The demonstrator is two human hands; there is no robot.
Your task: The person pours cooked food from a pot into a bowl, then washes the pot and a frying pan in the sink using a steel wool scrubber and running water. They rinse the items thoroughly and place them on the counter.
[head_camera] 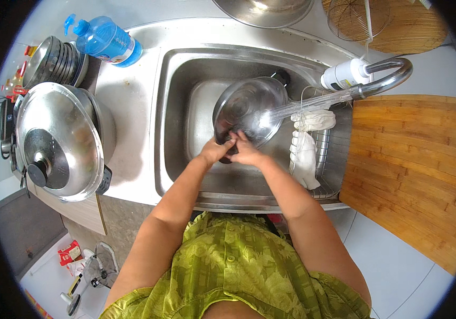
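A shiny round metal pan (246,103) with dark handles on opposite sides sits tilted in the stainless steel sink (200,83), its inside facing up. My left hand (216,150) grips its near left edge by the near handle. Close beside it, my right hand (247,150) holds the same edge, fingers reaching over the rim into the pan. The hands partly hide the near handle. Water (311,104) streams from the curved faucet (391,75) at the right and splashes inside the pan.
A wire rack (323,159) with white cloth gloves (304,155) hangs at the sink's right side. Beyond it lies a bamboo board (407,167). Leftward stand a lidded steel pot (62,119), stacked metal bowls (54,60) and a blue pump bottle (110,44). A metal basin (265,16) is behind.
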